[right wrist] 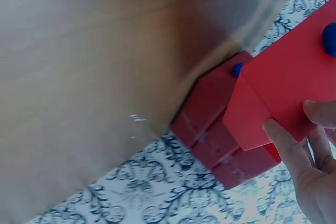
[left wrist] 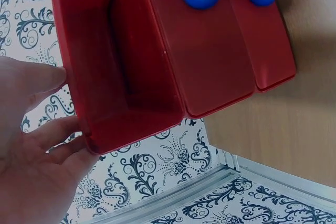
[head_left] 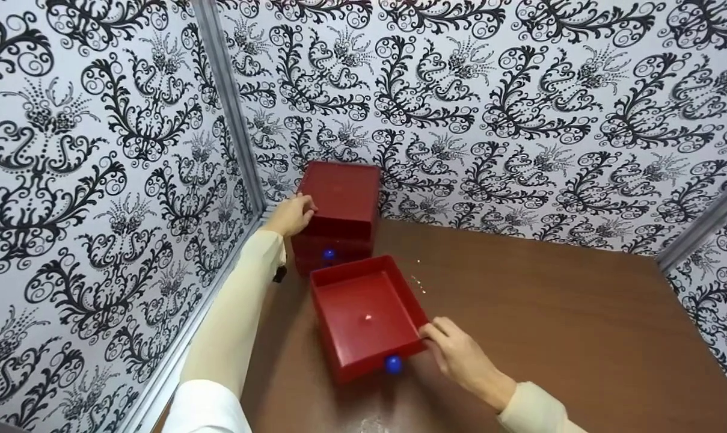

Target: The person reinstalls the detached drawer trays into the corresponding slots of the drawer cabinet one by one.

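Observation:
A red drawer (head_left: 369, 313), blue knob (head_left: 393, 364) on its front, is held in the air, pulled free of a small red cabinet (head_left: 339, 186). My right hand (head_left: 459, 355) pinches its right front corner; in the right wrist view the thumb and fingers (right wrist: 286, 145) are on its walls. A tiny light speck shows on the drawer's floor. My left hand (head_left: 294, 215) grips the cabinet's upper left edge. In the left wrist view the top compartment (left wrist: 113, 40) is open and hollow, and two drawers (left wrist: 210, 61) with blue knobs sit below it.
The cabinet stands on a brown wooden table (head_left: 549, 313), close to the corner of two patterned panels (head_left: 459, 120). A grey metal frame (head_left: 228, 102) runs up that corner. Small glints (head_left: 420, 282) show on the tabletop right of the drawer.

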### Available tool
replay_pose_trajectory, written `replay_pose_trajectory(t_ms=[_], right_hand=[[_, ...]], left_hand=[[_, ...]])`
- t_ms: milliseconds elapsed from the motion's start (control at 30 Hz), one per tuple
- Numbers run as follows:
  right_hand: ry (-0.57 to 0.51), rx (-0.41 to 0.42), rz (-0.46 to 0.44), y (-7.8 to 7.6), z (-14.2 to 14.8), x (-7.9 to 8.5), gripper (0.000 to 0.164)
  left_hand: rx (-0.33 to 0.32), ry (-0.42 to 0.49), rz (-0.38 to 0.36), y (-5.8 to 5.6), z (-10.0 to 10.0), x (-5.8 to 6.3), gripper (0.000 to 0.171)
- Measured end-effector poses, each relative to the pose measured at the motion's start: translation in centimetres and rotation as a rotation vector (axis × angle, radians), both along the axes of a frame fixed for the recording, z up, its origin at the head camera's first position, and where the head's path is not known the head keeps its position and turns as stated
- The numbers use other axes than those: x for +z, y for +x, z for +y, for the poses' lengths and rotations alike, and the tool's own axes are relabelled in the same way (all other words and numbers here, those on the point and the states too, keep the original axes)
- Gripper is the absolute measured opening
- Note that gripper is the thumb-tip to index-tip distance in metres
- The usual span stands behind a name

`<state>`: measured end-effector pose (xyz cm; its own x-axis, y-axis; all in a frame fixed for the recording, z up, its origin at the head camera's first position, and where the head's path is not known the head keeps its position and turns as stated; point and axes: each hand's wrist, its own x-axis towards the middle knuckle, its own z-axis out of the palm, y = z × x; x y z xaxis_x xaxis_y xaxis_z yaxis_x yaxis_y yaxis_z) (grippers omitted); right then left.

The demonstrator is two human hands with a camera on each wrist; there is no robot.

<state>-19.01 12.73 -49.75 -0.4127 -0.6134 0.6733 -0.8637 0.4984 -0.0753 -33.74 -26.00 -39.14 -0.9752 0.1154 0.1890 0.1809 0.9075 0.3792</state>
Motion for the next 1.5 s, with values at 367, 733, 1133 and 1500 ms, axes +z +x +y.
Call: replay_pose_trajectory(t_ms=[367, 733, 1133, 1500], right_hand=[[0.007, 0.052, 0.024, -1.4, -3.8, 2.2, 0.008], [0.019, 0.001, 0.019, -1.8, -6.0, 2.9, 0.006], [-0.005, -0.034, 0.033, -1.3, -6.7, 3.4, 0.019], [0.008, -0.054, 0.055, -1.6, -6.6, 4.2, 0.02]], left_hand=[[0.018, 0.001, -0.087, 0.0, 0.0, 0.6, 0.021], [0.021, -0.02, -0.085, 0.4, 0.0, 0.5, 0.021], [0.017, 0.016, -0.079, 0.3, 0.1, 0.8, 0.021], [0.017, 0.027, -0.083, 0.0, 0.3, 0.8, 0.022]])
